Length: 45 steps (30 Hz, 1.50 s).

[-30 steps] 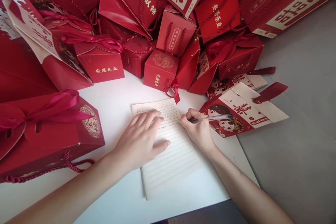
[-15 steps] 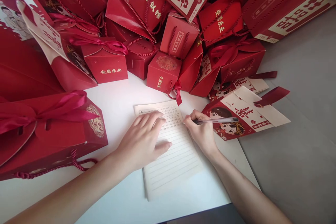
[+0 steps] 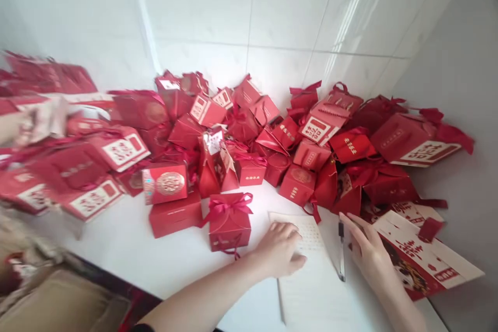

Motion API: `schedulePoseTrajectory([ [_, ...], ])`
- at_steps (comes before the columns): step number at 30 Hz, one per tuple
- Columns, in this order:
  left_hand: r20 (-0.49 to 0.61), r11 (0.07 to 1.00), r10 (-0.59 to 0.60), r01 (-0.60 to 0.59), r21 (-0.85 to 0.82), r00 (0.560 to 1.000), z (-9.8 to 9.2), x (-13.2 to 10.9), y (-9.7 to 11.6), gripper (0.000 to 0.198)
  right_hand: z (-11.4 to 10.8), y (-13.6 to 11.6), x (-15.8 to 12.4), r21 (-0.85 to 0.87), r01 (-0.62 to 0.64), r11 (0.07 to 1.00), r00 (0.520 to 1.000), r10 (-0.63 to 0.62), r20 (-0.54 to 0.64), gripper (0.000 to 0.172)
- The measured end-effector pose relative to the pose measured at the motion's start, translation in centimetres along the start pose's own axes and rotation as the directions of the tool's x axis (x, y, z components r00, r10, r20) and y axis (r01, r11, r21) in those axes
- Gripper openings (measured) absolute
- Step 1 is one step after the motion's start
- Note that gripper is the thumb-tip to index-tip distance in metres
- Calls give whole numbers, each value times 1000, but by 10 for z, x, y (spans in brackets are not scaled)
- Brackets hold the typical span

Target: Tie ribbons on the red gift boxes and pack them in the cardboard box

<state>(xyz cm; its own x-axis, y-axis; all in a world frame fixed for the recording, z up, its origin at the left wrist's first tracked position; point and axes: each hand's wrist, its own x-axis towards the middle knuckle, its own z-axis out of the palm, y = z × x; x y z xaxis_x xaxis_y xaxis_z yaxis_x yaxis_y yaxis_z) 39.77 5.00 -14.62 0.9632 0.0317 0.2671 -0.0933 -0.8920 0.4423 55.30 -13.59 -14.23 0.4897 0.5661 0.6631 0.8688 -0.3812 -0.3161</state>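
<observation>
My left hand (image 3: 280, 249) lies on the upper left of a lined notepad (image 3: 311, 290), fingers loosely bent and thumb apart, holding nothing. Small handwritten marks fill the top of the page. Just right of the pad, a clear-barrelled pen (image 3: 342, 257) with a dark end lies on the white table. My right hand (image 3: 369, 249) is beside it, fingers stretched forward past the pen's dark end; whether a fingertip touches it I cannot tell. Under and beside that hand is a red and white gift bag (image 3: 424, 244) with a cartoon figure.
Many red gift boxes (image 3: 298, 184) with ribbons and cords are piled along the tiled wall (image 3: 202, 10). A ribboned box (image 3: 230, 225) stands left of the notepad. At far left, another person's blurred hand (image 3: 21, 127) is at a pale item. A cardboard carton (image 3: 58, 301) is at lower left.
The view has tilted up and swung left, bringing the wall and the other person's hand into sight. My right hand has let go of the pen. My left hand stays on the notepad.
</observation>
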Motion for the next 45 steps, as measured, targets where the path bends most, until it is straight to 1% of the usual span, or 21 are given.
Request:
schedulePoseTrajectory([
  [2,-16,1000,14,-14,-5,1000,-2,0,2,29,3,-15,1,-6,-6,1000,997,6,-83,33],
  [5,-56,998,63,-63,16,996,-7,-13,15,25,12,-76,3,130,-21,991,993,36,-111,25],
  [8,-63,990,139,-139,4,988,-13,-52,35,33,30,-161,6,253,-50,966,995,27,94,35],
  [10,-27,979,191,-192,-74,981,-20,-88,44,36,46,-211,11,224,-55,973,983,13,184,61],
  [12,-41,978,141,-146,-147,989,-32,-125,47,24,63,-246,17,145,-115,983,971,81,225,84],
  [15,-197,974,-61,16,-226,979,-58,-173,43,16,78,-270,24,82,-159,984,969,139,205,85],
  [17,-341,944,-217,108,-312,915,-76,-196,37,16,79,-277,21,100,-153,983,977,136,164,79],
  [19,-434,884,-395,205,-421,810,-88,-211,31,16,73,-282,8,128,-159,979,982,143,125,79],
  [22,-464,745,-621,290,-601,632,-94,-221,21,24,53,-291,-24,145,-177,973,981,162,106,84],
  [23,-447,703,-666,303,-643,597,-95,-222,18,28,45,-294,-34,163,-177,971,979,158,128,86],
  [24,-417,670,-695,317,-671,585,-95,-222,15,32,36,-294,-43,197,-181,964,975,149,163,88],
  [27,-320,612,-733,377,-695,600,-100,-220,8,37,14,-284,-51,362,-265,894,950,178,256,85],
  [29,-276,606,-734,415,-678,620,-106,-216,4,38,4,-270,-44,432,-370,823,923,270,275,68],
  [32,-167,603,-700,448,-660,695,-117,-206,0,40,-3,-254,-26,422,-456,784,885,350,307,48],
  [34,-115,596,-666,435,-675,737,-123,-200,1,39,-4,-256,-20,420,-342,840,935,258,244,39],
  [36,-126,625,-611,378,-683,781,-130,-196,7,35,-3,-267,-22,412,-94,906,988,35,149,30],
  [37,-130,652,-565,345,-675,814,-133,-195,11,32,-2,-275,-25,396,46,917,987,-102,122,30],
  [39,-102,726,-442,288,-625,891,-143,-197,21,24,3,-288,-34,363,265,893,934,-331,134,40],
  [40,-82,767,-388,272,-582,918,-148,-197,25,22,7,-293,-38,348,330,878,905,-399,146,45],
  [42,-99,841,-352,268,-470,931,-157,-197,31,21,16,-296,-44,316,388,866,887,-444,127,45],
  [45,-304,913,-368,279,-299,879,-163,-187,30,16,29,-292,-48,301,408,862,904,-428,2,30],
])
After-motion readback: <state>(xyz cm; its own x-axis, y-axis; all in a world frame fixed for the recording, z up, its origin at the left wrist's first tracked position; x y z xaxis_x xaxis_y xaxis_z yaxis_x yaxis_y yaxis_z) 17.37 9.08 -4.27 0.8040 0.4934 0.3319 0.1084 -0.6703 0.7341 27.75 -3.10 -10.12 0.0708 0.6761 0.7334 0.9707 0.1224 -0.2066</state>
